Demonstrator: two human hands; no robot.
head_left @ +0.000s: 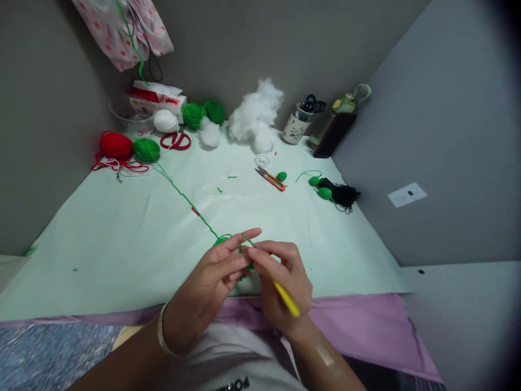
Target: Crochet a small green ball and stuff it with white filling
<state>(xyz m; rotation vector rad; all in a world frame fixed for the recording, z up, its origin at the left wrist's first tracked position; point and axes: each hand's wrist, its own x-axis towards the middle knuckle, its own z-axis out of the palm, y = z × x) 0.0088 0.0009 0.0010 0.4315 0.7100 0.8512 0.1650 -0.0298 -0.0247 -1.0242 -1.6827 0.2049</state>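
Note:
My left hand (214, 279) pinches a small green crochet piece (246, 264) and has the green yarn strand (183, 196) looped over its forefinger. My right hand (283, 282) is closed around a yellow-handled crochet hook (287, 300), whose tip meets the green piece between the two hands. The strand runs up and left across the pale green table (122, 233) to a green yarn ball (145, 149). Both hands hover over the table's near edge.
At the back lie a red yarn ball (116, 144), a white ball (165, 120), more green balls (202, 114), red scissors (176, 141), white stuffing (254, 117), a cup of tools (299, 122), orange snips (271, 178), small green crocheted pieces (319, 187) and black yarn (345, 194).

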